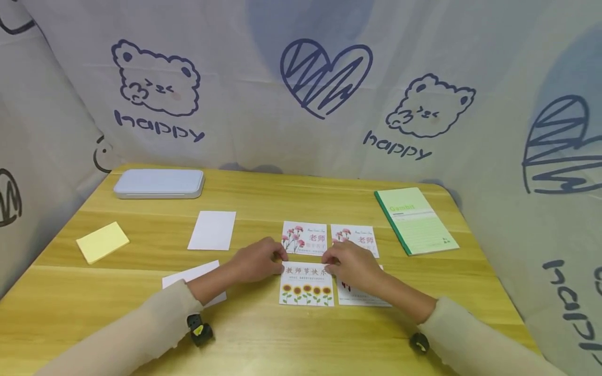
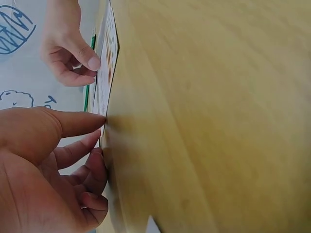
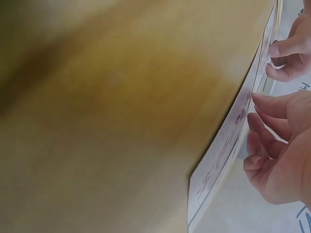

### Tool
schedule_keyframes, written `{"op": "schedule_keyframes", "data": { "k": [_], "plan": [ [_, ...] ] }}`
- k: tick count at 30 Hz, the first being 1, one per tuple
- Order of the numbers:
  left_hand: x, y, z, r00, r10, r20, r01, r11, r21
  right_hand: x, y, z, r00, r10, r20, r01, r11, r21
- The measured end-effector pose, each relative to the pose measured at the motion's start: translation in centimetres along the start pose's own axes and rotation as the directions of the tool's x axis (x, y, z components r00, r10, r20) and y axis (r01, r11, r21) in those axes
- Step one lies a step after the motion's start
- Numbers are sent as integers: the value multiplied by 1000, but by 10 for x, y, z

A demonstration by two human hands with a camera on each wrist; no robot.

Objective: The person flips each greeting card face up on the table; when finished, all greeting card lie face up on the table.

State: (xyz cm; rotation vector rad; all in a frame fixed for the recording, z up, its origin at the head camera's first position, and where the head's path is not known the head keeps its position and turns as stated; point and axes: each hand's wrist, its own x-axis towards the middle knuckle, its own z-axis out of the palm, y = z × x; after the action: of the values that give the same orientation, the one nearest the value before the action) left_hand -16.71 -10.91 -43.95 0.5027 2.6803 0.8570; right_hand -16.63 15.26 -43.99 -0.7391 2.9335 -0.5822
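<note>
A white greeting card with a row of sunflowers (image 1: 307, 293) lies on the wooden table in the head view. At its upper left corner, my left hand (image 1: 258, 259) pinches the edge between thumb and fingers. The upper right corner is held by my right hand (image 1: 354, 265) in the same way. Beside it on the right lies a card with dark red print (image 1: 361, 297), partly hidden under my right hand and wrist. Two cards with pink flowers, a left one (image 1: 304, 231) and a right one (image 1: 364, 231), lie just behind.
Toward the left are a yellow sticky-note pad (image 1: 102, 242), a white sheet (image 1: 211, 230) and another white sheet (image 1: 190, 272) partly under my left forearm. A pale flat case (image 1: 159, 181) sits at the back left, a green notebook (image 1: 417, 222) at the right. Printed cloth (image 1: 240, 99) surrounds the table.
</note>
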Motion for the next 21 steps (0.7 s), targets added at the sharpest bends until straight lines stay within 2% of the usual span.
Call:
{"op": "schedule_keyframes", "data": {
  "k": [3, 5, 10, 15, 21],
  "plan": [
    [-2, -2, -4, 1000, -4, -4, 4, 1000, -1, 2, -2, 0, 1000, -11, -11, 11, 1000, -20],
    [-7, -3, -13, 1000, -22, -5, 22, 1000, -6, 3, -4, -4, 999, -25, -21, 25, 1000, -7],
    [-23, -19, -52, 996, -74, -53, 72, 997, -35, 17, -15, -19, 998, -19, -54, 25, 993, 117],
    [-38, -55, -87, 989, -107, -105, 106, 994, -19, 51, -40, -19, 999, -9, -37, 17, 971, 240],
    [-45, -99, -115, 980, -165, -114, 159, 985, -60, 92, -71, -5, 999, -24, 22, 15, 938, 346]
  ]
}}
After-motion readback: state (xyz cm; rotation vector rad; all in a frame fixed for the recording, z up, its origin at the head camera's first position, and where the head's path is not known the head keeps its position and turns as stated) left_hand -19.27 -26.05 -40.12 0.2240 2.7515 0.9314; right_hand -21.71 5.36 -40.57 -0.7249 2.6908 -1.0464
